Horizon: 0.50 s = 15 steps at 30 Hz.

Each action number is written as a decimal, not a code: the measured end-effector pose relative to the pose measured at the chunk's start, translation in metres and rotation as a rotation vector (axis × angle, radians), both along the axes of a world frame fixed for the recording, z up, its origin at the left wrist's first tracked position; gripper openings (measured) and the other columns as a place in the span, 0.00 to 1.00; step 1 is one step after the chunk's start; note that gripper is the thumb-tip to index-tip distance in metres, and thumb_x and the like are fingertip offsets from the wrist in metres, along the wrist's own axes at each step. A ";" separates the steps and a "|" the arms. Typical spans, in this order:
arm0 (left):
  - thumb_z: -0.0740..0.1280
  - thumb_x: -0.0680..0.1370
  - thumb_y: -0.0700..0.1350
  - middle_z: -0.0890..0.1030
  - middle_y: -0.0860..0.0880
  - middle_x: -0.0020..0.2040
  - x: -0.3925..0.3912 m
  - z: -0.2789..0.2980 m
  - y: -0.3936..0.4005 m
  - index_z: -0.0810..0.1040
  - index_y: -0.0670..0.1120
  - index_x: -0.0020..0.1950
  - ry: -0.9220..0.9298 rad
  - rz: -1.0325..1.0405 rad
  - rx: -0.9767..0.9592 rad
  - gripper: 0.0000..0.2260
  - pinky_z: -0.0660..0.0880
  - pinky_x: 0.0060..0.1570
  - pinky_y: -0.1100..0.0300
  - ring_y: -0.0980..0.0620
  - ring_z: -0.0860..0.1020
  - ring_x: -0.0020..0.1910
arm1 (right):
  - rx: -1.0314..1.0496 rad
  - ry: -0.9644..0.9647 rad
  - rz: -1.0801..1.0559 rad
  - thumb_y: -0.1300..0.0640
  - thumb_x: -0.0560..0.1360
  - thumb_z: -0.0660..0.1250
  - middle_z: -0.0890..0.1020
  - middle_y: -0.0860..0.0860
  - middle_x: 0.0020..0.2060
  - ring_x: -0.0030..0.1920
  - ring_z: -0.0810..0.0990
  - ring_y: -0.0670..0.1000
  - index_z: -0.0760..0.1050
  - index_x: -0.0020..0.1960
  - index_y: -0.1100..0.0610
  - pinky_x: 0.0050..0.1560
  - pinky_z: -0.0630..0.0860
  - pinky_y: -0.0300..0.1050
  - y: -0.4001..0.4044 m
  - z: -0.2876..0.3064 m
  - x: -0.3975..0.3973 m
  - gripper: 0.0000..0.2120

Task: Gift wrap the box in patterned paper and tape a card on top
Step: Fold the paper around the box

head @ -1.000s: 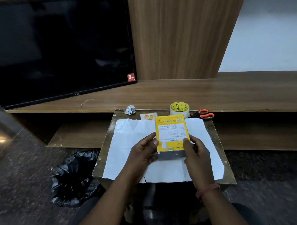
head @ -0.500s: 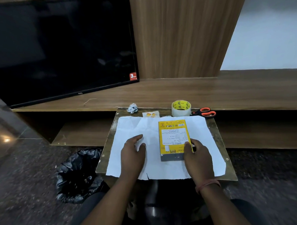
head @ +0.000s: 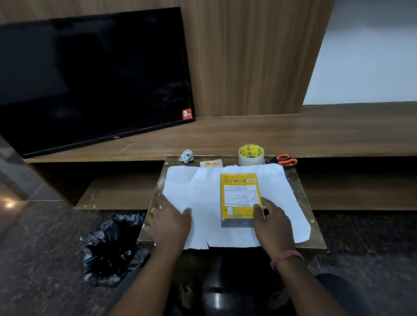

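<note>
A yellow box [head: 239,196] with a white printed label lies flat on a white sheet of paper [head: 199,191], right of the sheet's middle. My right hand [head: 272,220] holds the box at its near right corner, thumb on top and fingers down the right side. My left hand [head: 169,221] rests flat on the sheet's left edge with its fingers spread, apart from the box. A small card [head: 210,163] with orange shapes lies just beyond the paper's far edge. The sheet shows its white side; no pattern is visible.
The paper covers a small table [head: 306,201]. At its far edge sit a tape roll [head: 251,154], orange-handled scissors [head: 284,159] and a crumpled paper ball [head: 186,156]. A black bag [head: 113,245] lies on the floor at left. A TV [head: 87,79] stands on the wooden shelf behind.
Both hands held the box raised over the paper; it now lies on the sheet. My left hand let go and slid left to the paper's edge. My right hand stayed on the box.
</note>
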<state>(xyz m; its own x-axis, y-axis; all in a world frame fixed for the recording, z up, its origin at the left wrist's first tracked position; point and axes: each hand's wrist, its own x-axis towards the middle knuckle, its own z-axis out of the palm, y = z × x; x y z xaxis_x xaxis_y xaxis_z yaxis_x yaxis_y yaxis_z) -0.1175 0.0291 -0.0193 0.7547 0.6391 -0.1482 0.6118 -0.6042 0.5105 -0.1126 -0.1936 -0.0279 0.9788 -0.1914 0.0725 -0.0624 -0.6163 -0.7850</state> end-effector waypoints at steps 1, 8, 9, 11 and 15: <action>0.74 0.75 0.54 0.77 0.39 0.67 0.002 0.007 0.005 0.64 0.45 0.76 -0.040 0.003 -0.075 0.34 0.72 0.65 0.44 0.36 0.75 0.66 | -0.005 0.004 0.004 0.51 0.83 0.61 0.84 0.53 0.54 0.53 0.81 0.56 0.79 0.65 0.52 0.57 0.78 0.50 0.000 -0.001 0.001 0.14; 0.76 0.71 0.36 0.87 0.40 0.44 0.009 0.078 0.026 0.85 0.40 0.49 -0.354 -0.049 -0.635 0.07 0.82 0.48 0.46 0.39 0.86 0.44 | -0.020 0.071 0.035 0.48 0.82 0.61 0.84 0.52 0.56 0.54 0.81 0.54 0.78 0.67 0.51 0.59 0.79 0.50 -0.001 -0.002 0.005 0.17; 0.76 0.73 0.36 0.87 0.40 0.44 0.011 0.085 0.022 0.85 0.40 0.48 -0.358 -0.076 -0.710 0.06 0.83 0.50 0.45 0.39 0.86 0.44 | -0.016 0.065 0.037 0.48 0.82 0.61 0.84 0.52 0.56 0.55 0.81 0.54 0.78 0.67 0.51 0.59 0.78 0.50 0.000 -0.002 0.005 0.17; 0.75 0.74 0.35 0.87 0.41 0.43 0.015 0.093 0.007 0.85 0.40 0.47 -0.338 -0.137 -0.774 0.03 0.83 0.52 0.44 0.39 0.86 0.45 | -0.004 0.056 0.034 0.48 0.82 0.62 0.84 0.53 0.56 0.55 0.81 0.54 0.78 0.67 0.52 0.59 0.78 0.48 0.000 -0.001 0.004 0.17; 0.74 0.77 0.38 0.87 0.42 0.44 0.027 0.096 -0.047 0.84 0.38 0.51 -0.352 -0.204 -0.868 0.05 0.81 0.39 0.59 0.48 0.85 0.38 | 0.009 0.055 0.026 0.49 0.81 0.64 0.84 0.54 0.55 0.54 0.81 0.55 0.78 0.67 0.54 0.55 0.75 0.46 0.000 -0.001 0.002 0.17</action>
<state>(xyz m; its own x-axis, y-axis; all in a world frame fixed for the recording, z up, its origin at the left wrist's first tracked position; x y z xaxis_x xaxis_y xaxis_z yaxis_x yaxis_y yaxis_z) -0.0908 -0.0174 0.0763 0.9312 0.2644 -0.2511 0.2622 -0.0069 0.9650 -0.1101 -0.1933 -0.0287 0.9860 -0.1662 0.0165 -0.0899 -0.6115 -0.7861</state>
